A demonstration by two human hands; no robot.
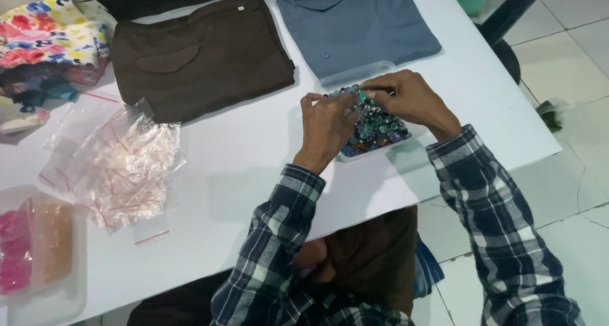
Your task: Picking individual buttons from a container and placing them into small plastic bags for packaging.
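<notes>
Both hands work over a clear plastic tray (pixel 385 72) of small multicoloured beads (pixel 375 130), which sits on the white tabletop (pixel 254 173) near its right edge, just in front of a folded grey-blue garment (pixel 355 21). Left hand (pixel 328 126): fingers curled together, fingertips pinched above the beads; whether a bead is in the grip cannot be told. Right hand (pixel 409 97): fingers bent and drawn together over the tray's far side, tips meeting those of the left hand; what it pinches is hidden.

Left of the grey-blue garment lies a folded dark brown garment (pixel 196 56), touching or just beside it. At the far left corner, a stack of floral cloth (pixel 47 31) in red, blue and yellow. In front of that, a loose heap of small clear zip bags (pixel 120 164) with red seal strips. At the near left edge, a clear lidded box (pixel 38 250) holds pink and orange contents. Both sleeves are dark plaid.
</notes>
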